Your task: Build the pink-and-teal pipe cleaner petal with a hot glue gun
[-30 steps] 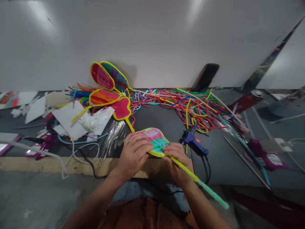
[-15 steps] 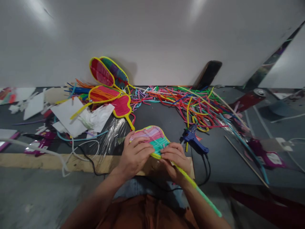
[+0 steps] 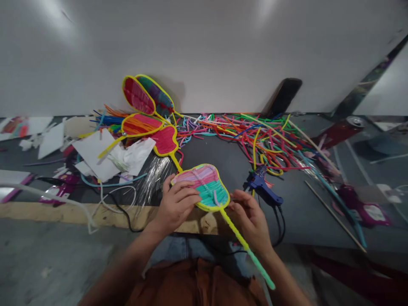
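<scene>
A hand fan (image 3: 205,185) made of pipe cleaners lies in front of me, with a yellow rim, pink, lilac and teal fill, and a yellow and green handle slanting down to the right. My left hand (image 3: 179,204) grips its left side, fingers across the face. Just off the fan's right edge is my right hand (image 3: 251,216), its fingers loosely curled and the thumb apart; I see nothing in it. Beyond the left hand lie a pink fan (image 3: 165,141) and a red-orange fan (image 3: 142,125), both yellow-rimmed. Two more fans (image 3: 138,95) lean on the wall.
Loose pipe cleaners (image 3: 255,144) spread along the back. A blue glue gun (image 3: 264,187) with a cord rests right of the fan. A phone (image 3: 283,97) leans on the wall; a red can (image 3: 341,131) is at right. White scraps (image 3: 98,155) and white cable (image 3: 87,216) are at left.
My right hand has come off the fan's lower right side and moved right. The fan has turned, so its handle points more steeply down; the left hand keeps its hold.
</scene>
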`<action>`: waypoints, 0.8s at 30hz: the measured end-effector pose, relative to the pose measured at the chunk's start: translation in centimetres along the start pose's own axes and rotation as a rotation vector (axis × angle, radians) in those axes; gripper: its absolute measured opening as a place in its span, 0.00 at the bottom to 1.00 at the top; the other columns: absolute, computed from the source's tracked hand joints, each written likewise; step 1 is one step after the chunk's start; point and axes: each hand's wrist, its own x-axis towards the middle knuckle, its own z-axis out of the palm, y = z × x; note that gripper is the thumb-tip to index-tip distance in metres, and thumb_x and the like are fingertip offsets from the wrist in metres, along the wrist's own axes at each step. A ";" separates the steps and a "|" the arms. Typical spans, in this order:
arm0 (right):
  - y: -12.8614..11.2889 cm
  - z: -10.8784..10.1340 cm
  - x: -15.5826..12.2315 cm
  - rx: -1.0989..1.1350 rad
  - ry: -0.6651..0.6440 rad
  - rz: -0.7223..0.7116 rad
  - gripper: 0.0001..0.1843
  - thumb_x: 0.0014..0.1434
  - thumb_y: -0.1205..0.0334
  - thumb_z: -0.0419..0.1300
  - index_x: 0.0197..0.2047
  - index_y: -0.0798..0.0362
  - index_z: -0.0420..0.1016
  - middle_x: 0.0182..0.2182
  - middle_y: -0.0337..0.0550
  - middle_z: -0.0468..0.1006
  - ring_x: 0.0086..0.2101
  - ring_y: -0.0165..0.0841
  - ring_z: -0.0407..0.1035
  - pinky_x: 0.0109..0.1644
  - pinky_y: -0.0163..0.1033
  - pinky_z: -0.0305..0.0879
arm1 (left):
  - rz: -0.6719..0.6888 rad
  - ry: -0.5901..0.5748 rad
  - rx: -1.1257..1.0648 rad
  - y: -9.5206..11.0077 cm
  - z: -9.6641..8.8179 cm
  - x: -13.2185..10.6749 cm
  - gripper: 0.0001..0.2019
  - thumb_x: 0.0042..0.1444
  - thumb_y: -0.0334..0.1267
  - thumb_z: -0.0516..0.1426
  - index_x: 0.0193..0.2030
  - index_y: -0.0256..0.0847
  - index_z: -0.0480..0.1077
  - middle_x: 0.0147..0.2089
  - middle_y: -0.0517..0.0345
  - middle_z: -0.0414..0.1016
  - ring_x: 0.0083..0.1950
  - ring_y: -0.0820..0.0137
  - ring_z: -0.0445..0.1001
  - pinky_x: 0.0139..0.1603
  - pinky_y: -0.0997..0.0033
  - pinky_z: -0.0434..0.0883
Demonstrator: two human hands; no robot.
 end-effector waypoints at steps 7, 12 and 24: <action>-2.1 -1.5 1.8 -0.252 -0.091 -0.481 0.15 0.57 0.62 0.62 0.49 0.45 0.75 0.47 0.46 0.76 0.51 0.41 0.65 0.54 0.51 0.64 | 0.060 0.057 0.001 0.9 -0.4 1.2 0.07 0.57 0.29 0.57 0.38 0.47 0.73 0.37 0.64 0.80 0.49 0.67 0.73 0.64 0.48 0.54; -3.3 0.1 2.7 -0.154 -0.062 -0.617 0.12 0.55 0.64 0.65 0.44 0.47 0.76 0.35 0.43 0.78 0.41 0.38 0.68 0.47 0.48 0.66 | 0.066 0.020 -0.023 2.3 -0.6 2.0 0.07 0.56 0.30 0.58 0.39 0.45 0.74 0.38 0.63 0.80 0.50 0.66 0.73 0.65 0.48 0.52; -4.3 0.6 2.7 -0.023 -0.089 -0.555 0.07 0.55 0.70 0.61 0.35 0.48 0.76 0.29 0.39 0.79 0.32 0.32 0.71 0.43 0.46 0.66 | 0.046 -0.001 -0.133 3.6 -0.5 2.9 0.09 0.56 0.30 0.56 0.34 0.49 0.75 0.35 0.68 0.81 0.49 0.68 0.74 0.67 0.47 0.48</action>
